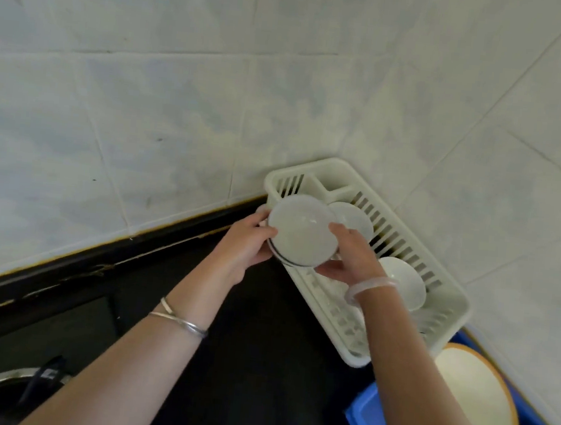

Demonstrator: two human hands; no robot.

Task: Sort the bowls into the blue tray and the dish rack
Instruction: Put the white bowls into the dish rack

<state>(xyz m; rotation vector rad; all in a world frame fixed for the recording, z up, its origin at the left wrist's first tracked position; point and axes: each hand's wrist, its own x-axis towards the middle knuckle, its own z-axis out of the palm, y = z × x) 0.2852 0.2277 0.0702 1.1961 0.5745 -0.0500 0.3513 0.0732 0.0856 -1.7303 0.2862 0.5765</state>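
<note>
A person's left hand (245, 243) and right hand (350, 256) hold a white bowl (301, 231) with a dark band at its rim, fingers curled round its opposite edges, tilted over the far end of the white dish rack (453, 292) on the black table (259, 347). Two more bowls sit in the rack, a far bowl (355, 219) and a near bowl (403, 279). Just beside the rack's near end, the blue tray (365, 422) holds an orange-rimmed dish (473, 399).

The black countertop (257, 364) carries the cream dish rack (357, 358) in the corner, the blue tray (368, 423) just beside it.
</note>
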